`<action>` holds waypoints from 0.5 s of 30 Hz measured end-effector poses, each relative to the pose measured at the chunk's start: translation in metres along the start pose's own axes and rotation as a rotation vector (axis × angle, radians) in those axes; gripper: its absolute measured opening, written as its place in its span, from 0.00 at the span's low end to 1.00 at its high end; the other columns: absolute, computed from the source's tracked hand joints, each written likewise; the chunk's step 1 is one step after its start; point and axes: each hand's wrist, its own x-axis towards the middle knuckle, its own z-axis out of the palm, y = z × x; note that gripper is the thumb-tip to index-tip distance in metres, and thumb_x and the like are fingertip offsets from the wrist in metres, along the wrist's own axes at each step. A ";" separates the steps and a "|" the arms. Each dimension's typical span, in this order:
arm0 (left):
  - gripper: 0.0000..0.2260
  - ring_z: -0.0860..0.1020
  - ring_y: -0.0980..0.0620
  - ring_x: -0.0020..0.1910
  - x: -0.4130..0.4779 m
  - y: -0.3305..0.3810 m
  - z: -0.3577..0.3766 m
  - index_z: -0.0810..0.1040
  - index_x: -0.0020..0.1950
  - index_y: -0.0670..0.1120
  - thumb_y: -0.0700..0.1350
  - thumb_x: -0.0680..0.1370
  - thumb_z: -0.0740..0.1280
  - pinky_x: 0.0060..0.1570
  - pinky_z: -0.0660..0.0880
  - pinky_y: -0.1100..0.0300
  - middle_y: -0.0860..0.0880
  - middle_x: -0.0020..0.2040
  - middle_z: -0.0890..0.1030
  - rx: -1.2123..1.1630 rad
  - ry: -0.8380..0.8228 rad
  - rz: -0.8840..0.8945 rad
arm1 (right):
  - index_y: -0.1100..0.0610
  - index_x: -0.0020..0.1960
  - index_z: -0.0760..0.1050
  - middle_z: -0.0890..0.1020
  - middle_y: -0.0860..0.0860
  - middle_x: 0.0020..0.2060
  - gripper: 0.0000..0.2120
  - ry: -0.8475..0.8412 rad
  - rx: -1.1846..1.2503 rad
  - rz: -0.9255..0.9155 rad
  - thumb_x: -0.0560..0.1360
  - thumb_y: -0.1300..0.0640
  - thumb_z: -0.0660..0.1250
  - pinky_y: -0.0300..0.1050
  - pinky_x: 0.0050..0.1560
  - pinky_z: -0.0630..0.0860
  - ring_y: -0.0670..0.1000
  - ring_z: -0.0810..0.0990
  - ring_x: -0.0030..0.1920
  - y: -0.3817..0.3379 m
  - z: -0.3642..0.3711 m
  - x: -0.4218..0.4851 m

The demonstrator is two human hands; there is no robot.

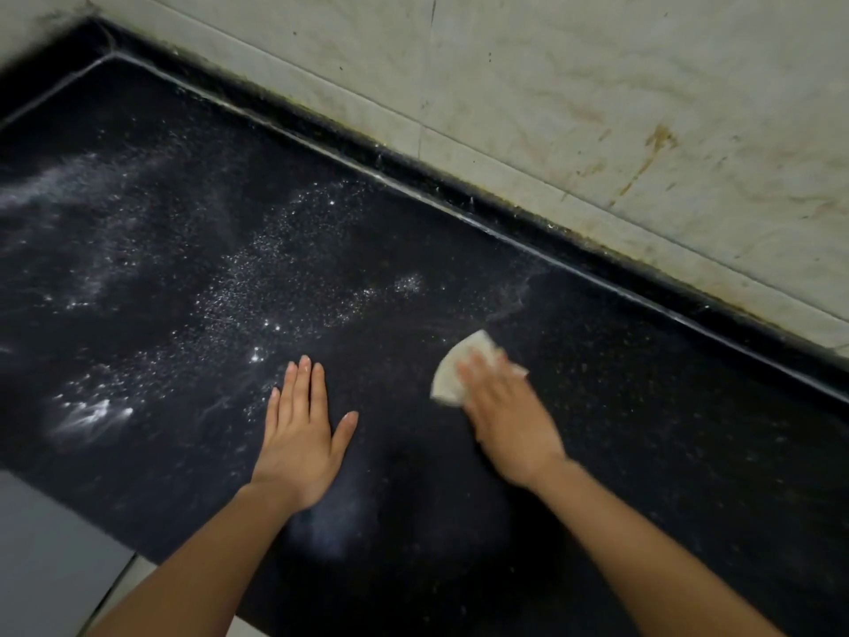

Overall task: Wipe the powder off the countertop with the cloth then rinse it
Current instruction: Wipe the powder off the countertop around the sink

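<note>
White powder (257, 273) lies scattered over the left and middle of a black speckled countertop (643, 429), with thicker patches at the far left and the near left. A small pale folded cloth (452, 367) lies flat on the counter right of centre. My right hand (510, 416) presses down on the cloth with straight fingers and looks blurred. My left hand (301, 429) rests flat on the counter, fingers straight, just right of the powder.
A stained pale tiled wall (597, 108) runs along the back behind a raised black ledge (413, 177). The counter's front edge drops to a light tiled floor (50, 558) at the lower left.
</note>
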 end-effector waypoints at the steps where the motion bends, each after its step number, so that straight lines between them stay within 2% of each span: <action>1: 0.32 0.24 0.54 0.70 0.000 0.000 0.000 0.26 0.70 0.46 0.62 0.78 0.40 0.70 0.29 0.56 0.50 0.72 0.26 -0.001 -0.006 0.000 | 0.57 0.76 0.53 0.50 0.56 0.77 0.27 0.012 0.032 0.111 0.78 0.54 0.41 0.59 0.73 0.53 0.66 0.45 0.75 0.021 0.000 0.007; 2: 0.32 0.24 0.54 0.70 0.001 -0.001 0.001 0.26 0.70 0.47 0.63 0.77 0.39 0.70 0.29 0.56 0.50 0.72 0.26 -0.002 -0.010 -0.001 | 0.56 0.77 0.51 0.48 0.55 0.77 0.27 0.044 0.109 0.260 0.79 0.53 0.39 0.58 0.74 0.51 0.65 0.44 0.75 0.042 -0.005 0.014; 5: 0.35 0.23 0.55 0.69 0.003 -0.003 0.002 0.26 0.70 0.47 0.66 0.71 0.31 0.69 0.27 0.57 0.51 0.71 0.25 -0.002 -0.014 0.004 | 0.54 0.77 0.50 0.50 0.54 0.77 0.24 0.164 0.343 0.640 0.82 0.50 0.45 0.54 0.74 0.48 0.62 0.45 0.76 0.084 -0.024 0.034; 7: 0.36 0.22 0.54 0.68 0.004 -0.003 0.003 0.25 0.70 0.46 0.65 0.69 0.28 0.69 0.27 0.56 0.51 0.70 0.24 0.016 -0.022 -0.001 | 0.52 0.77 0.48 0.48 0.53 0.77 0.24 0.160 0.461 0.816 0.82 0.49 0.45 0.54 0.74 0.43 0.61 0.42 0.76 0.086 -0.036 0.052; 9: 0.36 0.22 0.53 0.68 0.004 -0.003 0.005 0.25 0.70 0.46 0.65 0.68 0.27 0.69 0.27 0.56 0.50 0.70 0.24 0.025 -0.027 -0.009 | 0.53 0.77 0.47 0.47 0.55 0.77 0.25 0.135 0.505 0.890 0.82 0.49 0.44 0.56 0.74 0.42 0.63 0.41 0.75 0.067 -0.044 0.070; 11: 0.37 0.22 0.53 0.69 0.004 -0.003 0.005 0.25 0.70 0.46 0.66 0.67 0.25 0.69 0.27 0.56 0.50 0.70 0.23 0.035 -0.026 -0.009 | 0.55 0.77 0.48 0.50 0.57 0.77 0.25 0.128 0.431 0.741 0.82 0.49 0.43 0.59 0.74 0.47 0.66 0.44 0.75 0.036 -0.044 0.079; 13: 0.37 0.22 0.53 0.69 0.004 -0.002 0.006 0.24 0.69 0.46 0.67 0.67 0.23 0.69 0.27 0.56 0.50 0.70 0.23 0.049 -0.026 -0.003 | 0.57 0.76 0.56 0.58 0.60 0.75 0.27 0.168 0.354 0.435 0.80 0.49 0.42 0.62 0.72 0.56 0.69 0.53 0.73 -0.009 -0.040 0.073; 15: 0.36 0.23 0.53 0.69 0.004 -0.001 0.005 0.25 0.69 0.46 0.66 0.68 0.26 0.69 0.27 0.56 0.50 0.70 0.23 0.045 -0.028 -0.003 | 0.56 0.72 0.65 0.67 0.59 0.71 0.25 0.218 0.336 0.237 0.79 0.50 0.46 0.64 0.67 0.63 0.69 0.62 0.70 -0.050 -0.033 0.060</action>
